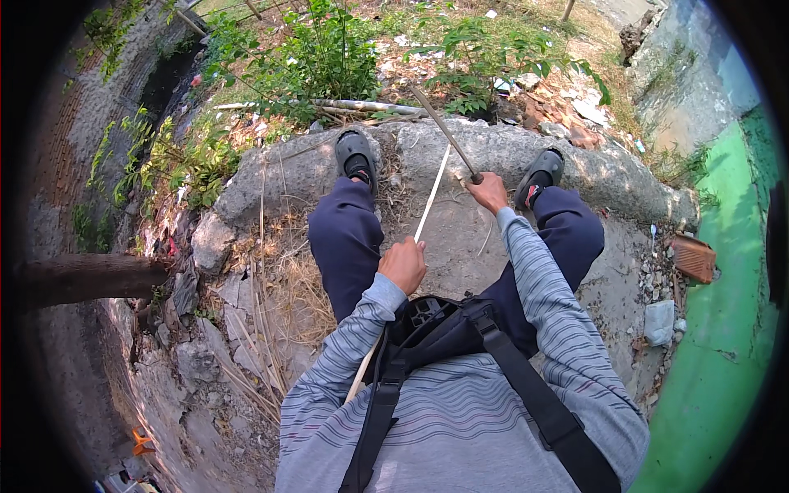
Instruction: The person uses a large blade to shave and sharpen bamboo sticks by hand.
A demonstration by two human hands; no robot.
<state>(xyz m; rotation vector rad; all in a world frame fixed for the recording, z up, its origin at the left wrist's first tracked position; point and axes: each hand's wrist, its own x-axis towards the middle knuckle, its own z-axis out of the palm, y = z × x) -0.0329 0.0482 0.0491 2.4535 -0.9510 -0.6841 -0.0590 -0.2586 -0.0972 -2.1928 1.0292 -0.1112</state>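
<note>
My left hand (403, 264) is closed around a thin pale strip (431, 195) that looks like split bamboo or wood. The strip slants up and away between my knees, and its near part runs back under my left forearm along my side. My right hand (491, 193), farther off by my right knee, grips the handle end of a long narrow knife (448, 133). Its dull grey-brown blade points away and to the left, passing just beyond the strip's far tip. Whether blade and strip touch I cannot tell. Most of the handle is hidden in my fist.
My feet, in dark clogs (356, 156), rest against a low rough concrete kerb (460, 152). Leafy plants (329, 62) and litter lie beyond it. Long dry strips (261, 361) lie on the ground leftward, near a tree trunk (94, 277). Rightward are a brick-coloured block (693, 258) and a green wall (723, 329).
</note>
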